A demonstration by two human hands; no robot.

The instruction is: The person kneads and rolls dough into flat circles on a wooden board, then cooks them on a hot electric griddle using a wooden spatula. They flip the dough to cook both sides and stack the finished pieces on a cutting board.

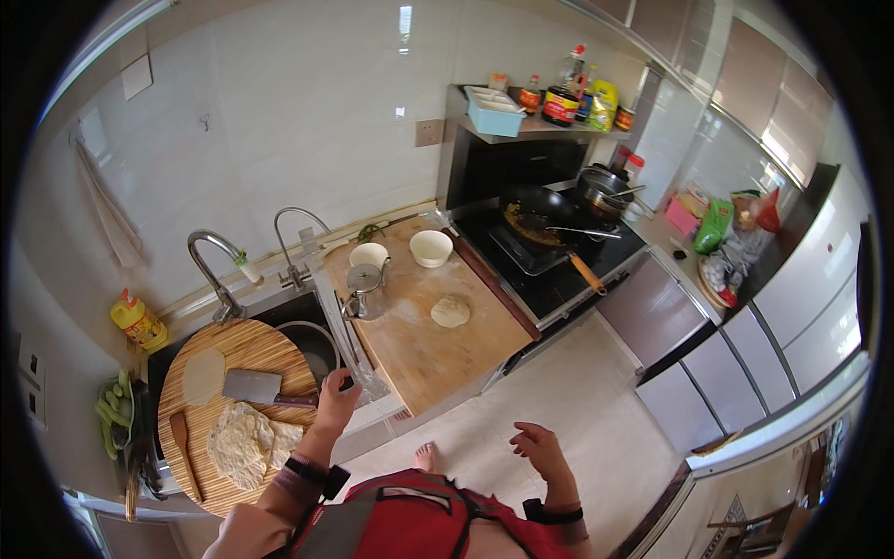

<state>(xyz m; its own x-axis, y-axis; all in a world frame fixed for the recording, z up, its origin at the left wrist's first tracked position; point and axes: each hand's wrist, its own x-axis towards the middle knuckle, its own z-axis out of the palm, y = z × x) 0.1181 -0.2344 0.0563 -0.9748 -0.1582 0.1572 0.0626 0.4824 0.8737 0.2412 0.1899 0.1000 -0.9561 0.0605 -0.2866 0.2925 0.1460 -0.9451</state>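
Note:
My left hand (339,400) is loosely curled beside the sink's front corner, near the handle of a cleaver (253,386); I see nothing in it. Over the floor hangs my right hand (540,447), fingers bent and apart, holding nothing. The cleaver lies on a round slatted board (279,342) over the sink. Around it on the board are a thin flat dough round (203,377), a pile of cooked flatbreads (241,444) and a wooden spatula (186,454). A dough disc (450,311) rests on the floured wooden board (433,363) to the right.
A metal pot (364,293) and two white bowls (431,249) stand on the wooden board. A wok (538,216) with a ladle sits on the stove, its handle (585,272) jutting frontward. A basin (307,346) shows in the sink, below the faucet (209,272).

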